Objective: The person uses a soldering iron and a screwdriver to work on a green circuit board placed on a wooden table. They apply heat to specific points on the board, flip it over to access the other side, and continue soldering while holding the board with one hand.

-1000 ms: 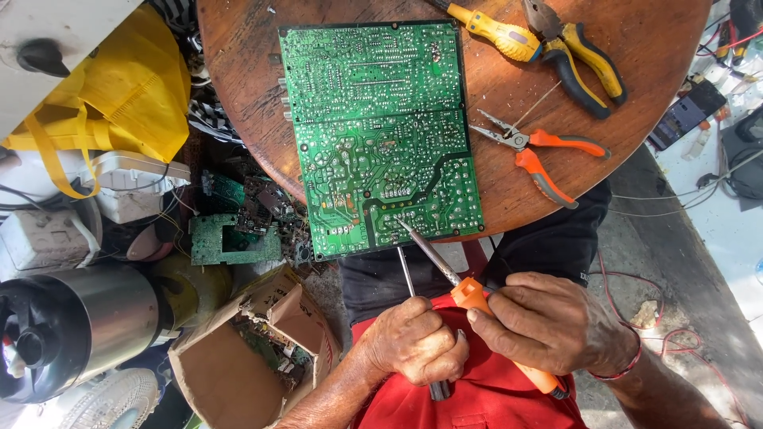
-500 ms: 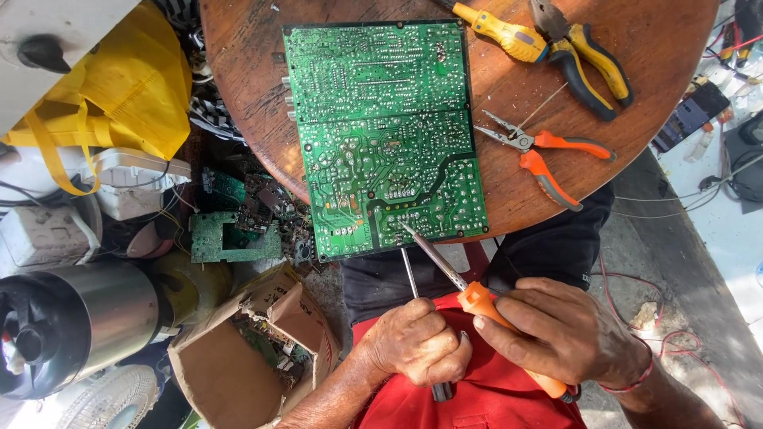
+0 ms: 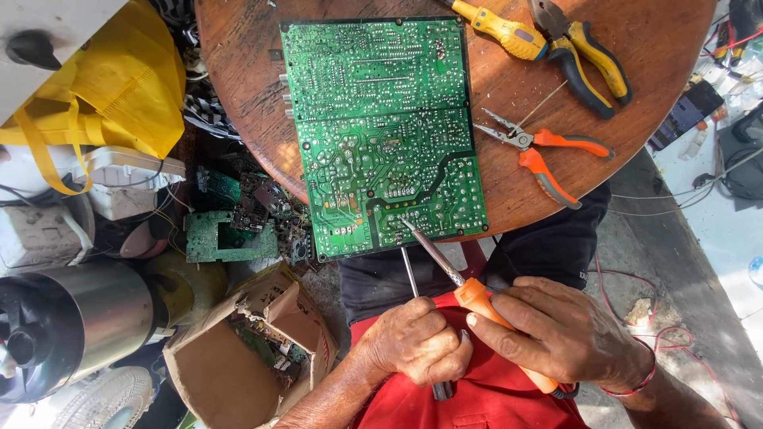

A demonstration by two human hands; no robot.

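Cardboard box [image 3: 238, 357] sits low on my left with its flaps open, and I see bits of green boards and small parts down inside it. Just above it, a small green board [image 3: 226, 238] lies in a heap of scrap parts. A yellow bag [image 3: 103, 87] is at the top left, and I cannot see what is in it. A shiny metal pot [image 3: 71, 326] lies on its side next to the box.

My right hand [image 3: 564, 334] is curled tight around the orange handle of a soldering iron [image 3: 477, 298]. The thumb and first finger press on the handle near the front. The metal tip points up and to the left and touches the bottom edge of the big green circuit board [image 3: 381, 135]. That board lies flat on the round wooden table [image 3: 238, 95], solder side up, with its near edge by my lap.

My left hand [image 3: 417, 345] is closed in a fist around a thin metal tool [image 3: 413, 286]. Its rod sticks up toward the board, just beside the iron, and its dark end pokes out under the fist. Both hands are close together over my red shirt [image 3: 477, 405].

Orange pliers [image 3: 540, 155] lie on the table to the right of the board. A yellow screwdriver [image 3: 501, 28] and yellow-handled pliers [image 3: 588, 59] lie farther up.
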